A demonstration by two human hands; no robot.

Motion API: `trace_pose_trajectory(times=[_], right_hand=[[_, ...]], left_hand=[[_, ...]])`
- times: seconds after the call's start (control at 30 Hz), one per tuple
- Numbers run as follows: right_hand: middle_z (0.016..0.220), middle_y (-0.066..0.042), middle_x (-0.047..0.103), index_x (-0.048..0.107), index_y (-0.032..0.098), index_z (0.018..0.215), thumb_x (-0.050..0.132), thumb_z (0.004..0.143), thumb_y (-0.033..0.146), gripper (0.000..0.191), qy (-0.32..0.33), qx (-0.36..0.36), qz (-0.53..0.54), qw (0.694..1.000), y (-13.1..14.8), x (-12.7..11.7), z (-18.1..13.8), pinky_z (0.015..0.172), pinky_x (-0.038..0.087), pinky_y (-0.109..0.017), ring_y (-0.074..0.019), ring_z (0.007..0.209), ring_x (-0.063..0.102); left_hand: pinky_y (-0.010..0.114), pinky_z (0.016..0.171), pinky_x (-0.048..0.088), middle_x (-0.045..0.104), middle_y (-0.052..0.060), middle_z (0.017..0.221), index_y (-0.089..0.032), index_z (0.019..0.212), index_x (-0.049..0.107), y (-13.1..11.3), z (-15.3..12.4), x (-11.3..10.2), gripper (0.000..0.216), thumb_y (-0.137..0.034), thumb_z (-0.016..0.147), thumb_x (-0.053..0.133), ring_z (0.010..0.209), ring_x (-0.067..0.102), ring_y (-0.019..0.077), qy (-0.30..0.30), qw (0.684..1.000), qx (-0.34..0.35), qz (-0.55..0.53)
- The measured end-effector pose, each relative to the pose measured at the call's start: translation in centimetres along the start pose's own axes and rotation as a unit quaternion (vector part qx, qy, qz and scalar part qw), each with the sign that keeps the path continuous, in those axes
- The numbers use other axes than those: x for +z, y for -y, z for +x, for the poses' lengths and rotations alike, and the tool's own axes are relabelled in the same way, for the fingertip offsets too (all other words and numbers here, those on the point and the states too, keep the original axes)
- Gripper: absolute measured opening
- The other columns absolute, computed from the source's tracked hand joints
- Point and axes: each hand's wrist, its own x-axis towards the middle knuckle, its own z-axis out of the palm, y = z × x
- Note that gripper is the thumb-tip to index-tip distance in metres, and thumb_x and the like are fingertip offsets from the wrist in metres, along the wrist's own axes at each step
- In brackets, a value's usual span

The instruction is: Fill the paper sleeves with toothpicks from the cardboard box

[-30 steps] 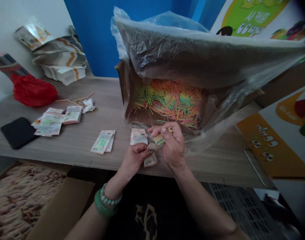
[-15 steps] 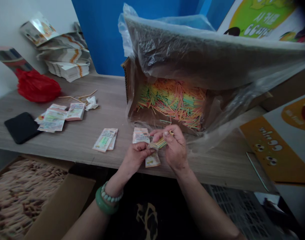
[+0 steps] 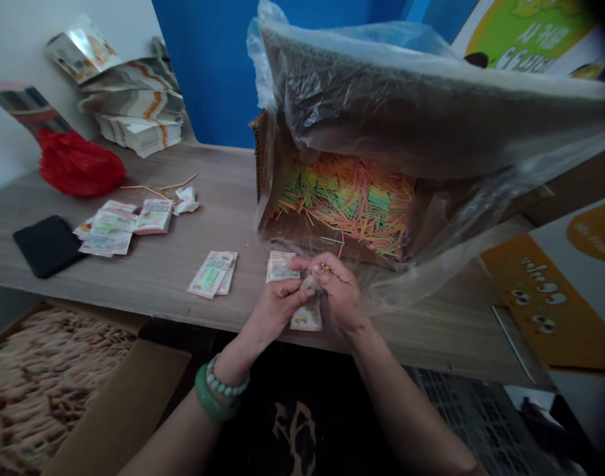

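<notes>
My left hand (image 3: 276, 305) is closed on the mouth of a small printed packet (image 3: 306, 318), its lower end hanging over the table. My right hand (image 3: 342, 301) is wrapped around a bundle of thin coloured sticks (image 3: 324, 267). Only the tips show between thumb and fingers; the rest is hidden by the hand and the packet's opening. Both hands meet at that opening. Just behind them lies a small stack of packets (image 3: 281, 266). Past the hands, a plastic-lined cardboard box (image 3: 307, 239) holds many loose pink, yellow, orange and green sticks (image 3: 352, 198).
To the left lie two overlapping packets (image 3: 211, 274), more packets (image 3: 108, 228), a black phone-like slab (image 3: 47, 246), crumpled tissue (image 3: 186, 200) and a red bag (image 3: 81, 165). An open carton (image 3: 128, 390) of filled packets stands below the table's edge. An orange printed box (image 3: 555, 291) stands right.
My right hand has moved left and closer to my left hand. The bundle of sticks shows less, with its lower part at the packet's mouth. The view has shifted slightly.
</notes>
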Motion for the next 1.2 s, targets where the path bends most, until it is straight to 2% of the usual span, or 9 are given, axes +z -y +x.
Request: trace_pose_trajectory(times=[0.13, 0.33, 0.53, 0.67, 0.8, 0.9, 1.0, 1.07, 1.2], right_hand=[[0.109, -0.004, 0.074, 0.068, 0.026, 0.091, 0.054, 0.094, 0.046, 0.024, 0.024, 0.001, -0.101, 0.995, -0.1, -0.9, 0.7, 0.101, 0.047, -0.044, -0.0225, 0.109, 0.066], [0.119, -0.004, 0.07, 0.068, 0.03, 0.114, 0.057, 0.091, 0.051, 0.033, -0.01, 0.012, -0.148, 0.989, -0.3, -2.9, 0.7, 0.102, 0.045, -0.045, -0.0237, 0.115, 0.062], [0.069, 0.002, 0.064, 0.067, 0.023, 0.068, 0.069, 0.076, 0.029, 0.01, -0.034, 0.063, -0.212, 0.975, -1.7, -2.1, -0.1, 0.072, 0.047, -0.033, -0.0181, 0.071, 0.057], [0.069, 0.002, 0.063, 0.063, 0.023, 0.063, 0.066, 0.076, 0.027, 0.014, 0.035, 0.033, -0.202, 0.978, -2.1, -0.6, -0.5, 0.07, 0.043, -0.031, -0.0184, 0.072, 0.057], [0.069, 0.001, 0.063, 0.061, 0.022, 0.069, 0.057, 0.084, 0.032, 0.018, 0.072, 0.059, -0.239, 0.967, -1.8, 0.2, -0.8, 0.068, 0.042, -0.029, -0.0174, 0.07, 0.057], [0.079, -0.003, 0.066, 0.062, 0.022, 0.083, 0.049, 0.09, 0.032, 0.018, 0.018, 0.087, -0.391, 0.916, -1.3, 0.3, -0.5, 0.07, 0.042, -0.031, -0.0192, 0.076, 0.06], [0.095, -0.011, 0.069, 0.063, 0.019, 0.098, 0.047, 0.094, 0.036, 0.024, -0.022, 0.145, -0.574, 0.805, -1.1, 1.1, 0.2, 0.079, 0.043, -0.037, -0.0262, 0.091, 0.064], [0.104, -0.017, 0.069, 0.062, 0.016, 0.106, 0.049, 0.094, 0.04, 0.03, -0.007, 0.16, -0.641, 0.751, -1.3, 1.9, 0.6, 0.086, 0.043, -0.042, -0.0312, 0.101, 0.063], [0.116, -0.02, 0.067, 0.061, 0.012, 0.115, 0.055, 0.091, 0.039, 0.037, 0.014, 0.159, -0.662, 0.732, -2.3, 3.2, 1.4, 0.093, 0.042, -0.044, -0.0334, 0.11, 0.061]], left_hand=[[0.029, 0.076, 0.044, 0.066, 0.004, 0.08, -0.017, 0.073, 0.075, -0.2, 1.3, 0.1, 0.031, -0.047, 0.08, 0.071, 0.082, 0.056, 0.017, -0.023, 0.997, 0.073, 0.026], [0.026, 0.067, 0.046, 0.069, 0.003, 0.078, -0.017, 0.082, 0.077, 0.3, 2.3, -0.2, 0.033, -0.047, 0.068, 0.081, 0.069, 0.057, 0.0135, -0.088, 0.986, 0.03, -0.138], [0.029, 0.07, 0.051, 0.072, 0.004, 0.088, -0.02, 0.099, 0.076, 0.5, 1.6, -0.9, 0.035, -0.043, 0.072, 0.08, 0.076, 0.063, 0.0165, -0.086, 0.985, -0.001, -0.149], [0.031, 0.082, 0.05, 0.073, 0.005, 0.085, -0.017, 0.089, 0.078, -0.4, 0.2, -1.3, 0.025, -0.035, 0.072, 0.08, 0.083, 0.064, 0.0176, -0.068, 0.992, 0.045, -0.099], [0.029, 0.077, 0.049, 0.07, 0.002, 0.075, -0.017, 0.074, 0.077, -1.8, -1.3, -3.0, 0.011, -0.029, 0.072, 0.077, 0.076, 0.061, 0.0154, -0.143, 0.987, 0.064, -0.037], [0.027, 0.069, 0.046, 0.065, 0.0, 0.069, -0.017, 0.067, 0.071, -2.1, -1.6, -5.6, 0.014, -0.03, 0.073, 0.073, 0.07, 0.057, 0.0144, -0.236, 0.967, 0.087, 0.047], [0.028, 0.07, 0.044, 0.062, 0.003, 0.075, -0.017, 0.074, 0.069, -1.4, -0.6, -8.6, 0.019, -0.031, 0.085, 0.061, 0.076, 0.056, 0.0172, -0.31, 0.914, 0.093, 0.246], [0.031, 0.074, 0.043, 0.061, 0.006, 0.082, -0.017, 0.078, 0.07, -0.7, 0.3, -10.1, 0.021, -0.025, 0.089, 0.054, 0.085, 0.056, 0.0209, -0.342, 0.828, 0.07, 0.438], [0.035, 0.073, 0.043, 0.06, 0.012, 0.095, -0.016, 0.106, 0.071, 0.5, 1.2, -11.4, 0.028, -0.022, 0.093, 0.047, 0.088, 0.056, 0.0255, -0.347, 0.695, 0.005, 0.629]])
